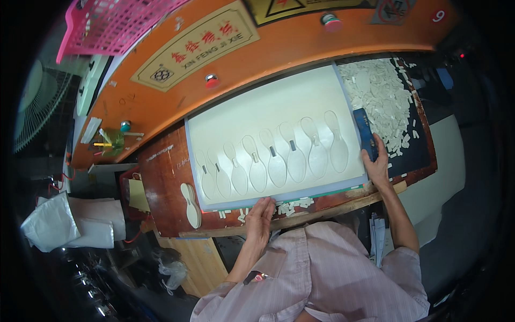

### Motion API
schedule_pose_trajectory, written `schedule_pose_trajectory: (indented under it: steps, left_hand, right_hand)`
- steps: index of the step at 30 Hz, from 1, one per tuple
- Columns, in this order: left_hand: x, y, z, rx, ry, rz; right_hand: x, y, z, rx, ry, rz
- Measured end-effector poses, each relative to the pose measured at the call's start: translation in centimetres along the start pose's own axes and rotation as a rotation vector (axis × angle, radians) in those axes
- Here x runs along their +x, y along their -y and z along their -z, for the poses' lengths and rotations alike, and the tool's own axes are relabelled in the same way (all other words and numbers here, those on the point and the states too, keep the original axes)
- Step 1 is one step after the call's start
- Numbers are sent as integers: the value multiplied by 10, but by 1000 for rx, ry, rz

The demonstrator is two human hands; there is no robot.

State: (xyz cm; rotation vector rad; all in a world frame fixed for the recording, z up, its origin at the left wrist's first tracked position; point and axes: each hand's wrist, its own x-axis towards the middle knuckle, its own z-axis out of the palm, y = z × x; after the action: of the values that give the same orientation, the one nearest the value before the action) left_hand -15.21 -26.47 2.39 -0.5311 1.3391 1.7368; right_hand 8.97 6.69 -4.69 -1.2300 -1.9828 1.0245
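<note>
A large cream sheet (257, 115) lies on a pale board with a bluish rim (289, 194), on a reddish-brown worktable. Along the sheet's near half runs a row of several insole shapes (277, 169), some with a small dark rectangle at the waist. At the board's front edge my left hand (259, 221) rests with its fingers stretched out, touching the edge. My right hand (377, 163) is closed round the near end of a dark blue oblong block (365, 129) at the sheet's right edge. Left of the board lies a small stack of cut insoles (190, 206).
An orange machine beam (289, 48) with red buttons spans the far side. White offcuts (375, 94) are heaped at the right, with more scraps (292, 206) along the front edge. A pink basket (115, 27), a fan (40, 104) and silvery bags (64, 222) stand at the left.
</note>
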Motion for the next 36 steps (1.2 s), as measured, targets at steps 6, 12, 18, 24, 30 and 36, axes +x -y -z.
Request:
schedule_pose_trajectory:
  steps: [6,12,18,24,30,36]
  left_hand:
    - [9,-20,8,-117,21,149]
    - [21,-12,28,-180,69,196]
    - [40,8,39,3,204,162]
    - [-1,37,37,112,150,-54]
    - [-78,49,85,247,83,136]
    - [-81,51,99,246,37,317]
  right_hand:
    - [-2,0,-5,-18,9,47]
    - [-5,4,-14,-28,15,12]
    - [-24,4,-15,60,6,-67]
    - [-16,37,10,332,-87,-197]
    - [-11,97,-3,290,-13,-16]
    - [22,134,-100,42,172,143]
